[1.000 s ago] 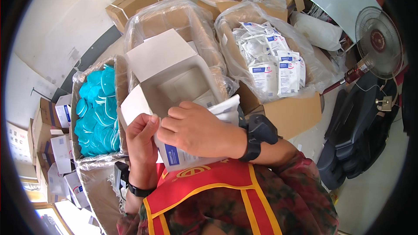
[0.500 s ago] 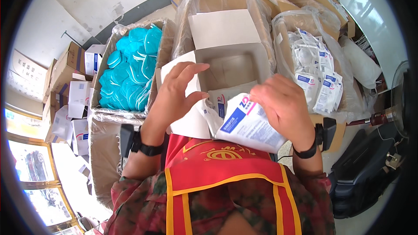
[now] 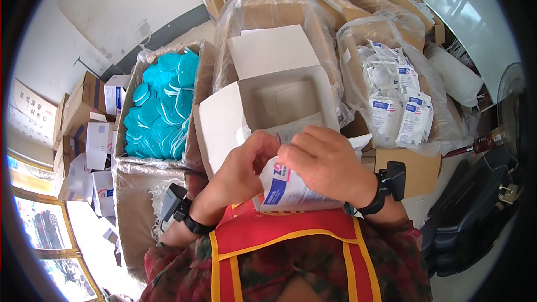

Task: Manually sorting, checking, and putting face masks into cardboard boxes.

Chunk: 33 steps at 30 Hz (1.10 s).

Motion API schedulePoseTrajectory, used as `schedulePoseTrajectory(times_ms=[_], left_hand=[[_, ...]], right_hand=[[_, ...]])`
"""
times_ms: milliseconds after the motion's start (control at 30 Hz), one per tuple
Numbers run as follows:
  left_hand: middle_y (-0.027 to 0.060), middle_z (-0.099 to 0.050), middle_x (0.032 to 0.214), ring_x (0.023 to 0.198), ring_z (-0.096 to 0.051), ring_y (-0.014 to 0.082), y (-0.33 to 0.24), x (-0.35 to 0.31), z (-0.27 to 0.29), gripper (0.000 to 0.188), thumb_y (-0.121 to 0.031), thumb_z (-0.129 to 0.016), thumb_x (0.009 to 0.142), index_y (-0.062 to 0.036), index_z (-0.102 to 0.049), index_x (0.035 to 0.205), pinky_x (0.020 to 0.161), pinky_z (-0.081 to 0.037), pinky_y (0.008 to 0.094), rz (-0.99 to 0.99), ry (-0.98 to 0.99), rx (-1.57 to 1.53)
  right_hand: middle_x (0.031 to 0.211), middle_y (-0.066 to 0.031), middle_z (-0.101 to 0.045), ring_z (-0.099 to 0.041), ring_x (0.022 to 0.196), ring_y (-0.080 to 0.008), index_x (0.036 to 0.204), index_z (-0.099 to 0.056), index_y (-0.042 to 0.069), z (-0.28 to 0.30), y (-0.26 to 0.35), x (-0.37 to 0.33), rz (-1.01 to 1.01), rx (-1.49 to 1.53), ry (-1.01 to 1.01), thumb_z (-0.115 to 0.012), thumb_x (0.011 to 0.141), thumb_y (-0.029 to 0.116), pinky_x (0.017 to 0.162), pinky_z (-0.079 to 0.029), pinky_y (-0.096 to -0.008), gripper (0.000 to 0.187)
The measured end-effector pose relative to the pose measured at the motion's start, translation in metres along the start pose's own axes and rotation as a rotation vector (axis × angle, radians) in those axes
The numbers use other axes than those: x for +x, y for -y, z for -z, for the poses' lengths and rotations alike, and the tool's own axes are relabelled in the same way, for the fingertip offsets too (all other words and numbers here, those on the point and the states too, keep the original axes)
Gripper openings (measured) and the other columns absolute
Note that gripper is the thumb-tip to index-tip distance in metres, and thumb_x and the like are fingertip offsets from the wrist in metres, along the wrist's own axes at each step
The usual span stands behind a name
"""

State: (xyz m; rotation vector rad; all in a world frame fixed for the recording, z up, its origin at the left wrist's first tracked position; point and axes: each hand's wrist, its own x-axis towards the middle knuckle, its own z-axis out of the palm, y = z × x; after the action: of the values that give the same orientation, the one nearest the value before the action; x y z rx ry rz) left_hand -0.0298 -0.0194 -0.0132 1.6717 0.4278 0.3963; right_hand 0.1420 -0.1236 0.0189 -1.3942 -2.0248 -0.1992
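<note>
Head cam: both bare hands are up close to the chest, right over a red apron with yellow trim, working on a white packet with a blue patch on it. The packet's basically between the two hands, at the near edge of an open white box. The right hand has its fingers curled in tight, pinching the packet's upper part. The left hand is right beside it, fingers bent and close together at the packet's left corner, but its fingertips are partly hidden, so can't tell if it's really gripping. There's a white corner poking out past the right hand too, no clue what it belongs to. Both wrists have black strap-on gadgets.

The white box has its flaps folded out and another packet lying inside. Behind it is a big plastic-lined carton. Over to the left, a carton is heaped with teal masks, and off to the right another plastic-lined carton holds a pile of similar packets.
</note>
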Motion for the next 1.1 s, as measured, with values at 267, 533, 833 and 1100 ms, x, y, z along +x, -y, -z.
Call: schedulePoseTrajectory(times_ms=[267,533,833,1100], left_hand=[[0.0026,-0.064,0.089,0.08,-0.056,0.0067,0.007,-0.01,-0.006,0.036,-0.002,-0.071,0.074,-0.001,-0.059,0.108,0.07,-0.047,0.0233,0.106,-0.168,0.054],[0.0049,-0.065,0.096,0.092,-0.058,0.0089,-0.006,0.012,-0.004,0.041,-0.005,-0.073,0.071,0.0007,-0.059,0.109,0.08,-0.047,0.0243,0.258,-0.017,0.044],[0.0081,-0.069,0.086,0.076,-0.064,0.0118,0.0,0.018,0.0,0.03,-0.011,-0.073,0.07,0.0022,-0.064,0.095,0.066,-0.051,0.0263,0.146,-0.234,0.251],[0.0085,-0.069,0.081,0.071,-0.067,0.0162,-0.026,0.031,0.013,0.029,-0.004,-0.075,0.068,0.0039,-0.065,0.094,0.064,-0.053,0.0287,-0.038,-0.05,0.567]], right_hand=[[0.074,-0.003,-0.046,-0.052,0.072,-0.02,0.083,-0.053,0.009,-0.012,-0.006,-0.008,-0.05,-0.082,-0.003,-0.062,0.075,0.017,0.064,-0.044,-0.0325,0.015],[0.078,-0.003,-0.054,-0.054,0.075,-0.0188,0.082,-0.055,0.007,-0.027,-0.029,-0.017,-0.061,0.026,-0.117,-0.058,0.076,0.016,0.063,-0.045,-0.0307,0.011],[0.08,-0.0053,-0.052,-0.054,0.076,-0.0212,0.105,-0.053,0.002,-0.023,-0.049,-0.03,-0.064,0.17,-0.351,-0.058,0.08,0.018,0.062,-0.045,-0.0338,0.03],[0.089,-0.0101,-0.058,-0.059,0.085,-0.0304,0.111,-0.053,0.008,0.005,-0.065,-0.105,-0.359,0.543,0.104,-0.057,0.079,0.005,0.068,-0.048,-0.0409,0.032]])
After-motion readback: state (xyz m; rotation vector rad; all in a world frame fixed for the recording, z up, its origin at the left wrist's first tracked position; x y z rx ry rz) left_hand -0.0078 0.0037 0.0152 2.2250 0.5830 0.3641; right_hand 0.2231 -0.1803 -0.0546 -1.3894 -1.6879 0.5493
